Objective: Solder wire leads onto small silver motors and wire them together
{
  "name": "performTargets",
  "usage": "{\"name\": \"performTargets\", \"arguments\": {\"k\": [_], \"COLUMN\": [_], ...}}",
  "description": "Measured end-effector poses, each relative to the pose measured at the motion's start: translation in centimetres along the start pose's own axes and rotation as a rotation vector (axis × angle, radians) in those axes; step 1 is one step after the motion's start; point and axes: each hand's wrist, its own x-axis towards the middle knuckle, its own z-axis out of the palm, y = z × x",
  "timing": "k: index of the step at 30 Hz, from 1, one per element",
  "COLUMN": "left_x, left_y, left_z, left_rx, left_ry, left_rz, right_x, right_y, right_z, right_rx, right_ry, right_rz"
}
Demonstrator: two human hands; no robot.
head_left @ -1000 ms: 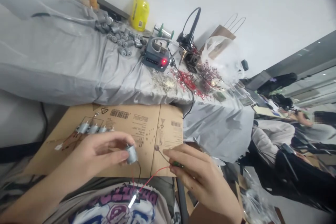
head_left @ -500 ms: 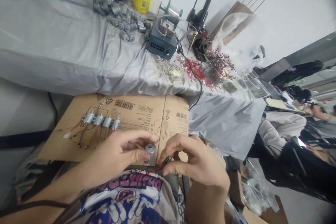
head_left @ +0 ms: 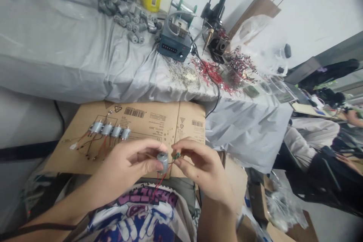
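Between the thumb and fingers of my left hand (head_left: 136, 157) a small silver motor (head_left: 162, 163) is held upright. My right hand (head_left: 200, 162), close beside it, pinches a tiny green circuit board (head_left: 177, 155). Thin red wires (head_left: 161, 181) hang below the motor and run toward the board; where they join is too small to make out. Left of my hands, several wired motors (head_left: 107, 129) lie in a row on a cardboard sheet (head_left: 150, 121), their wires trailing toward me.
A grey-covered table (head_left: 133, 79) stands ahead. On it are a pile of motors (head_left: 136, 22), a blue solder feeder (head_left: 173, 47), a soldering iron on a stand (head_left: 209, 39) and heaps of red wires (head_left: 211, 73). Boxes and plastic bags (head_left: 280, 200) lie at right, near a seated person (head_left: 309, 136).
My right hand has lifted slightly and turned, bringing the green board up closer to the motor. The red wires now hang more in view. My left hand keeps its hold on the motor.
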Motion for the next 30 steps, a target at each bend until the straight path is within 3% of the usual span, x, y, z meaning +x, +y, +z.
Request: {"name": "performTargets", "arguments": {"k": [8, 14, 20, 30], "left_x": [0.6, 0.7, 0.6, 0.8], "left_y": [-1.4, -2.0, -2.1, -1.9], "left_z": [-0.7, -0.9, -0.8, 0.1], "left_rx": [0.034, 0.017, 0.021, 0.033], "left_ry": [-0.024, -0.029, -0.020, 0.097], "left_rz": [0.091, 0.075, 0.087, 0.312], "right_x": [-0.4, -0.6, -0.3, -0.2], "right_y": [0.6, 0.2, -0.4, -0.6], "right_z": [0.2, 0.6, 0.7, 1.3], "right_rx": [0.060, 0.219, 0.003, -0.124], "right_ry": [-0.016, -0.017, 0.025, 0.085], "right_rz": [0.081, 0.137, -0.002, 0.017]}}
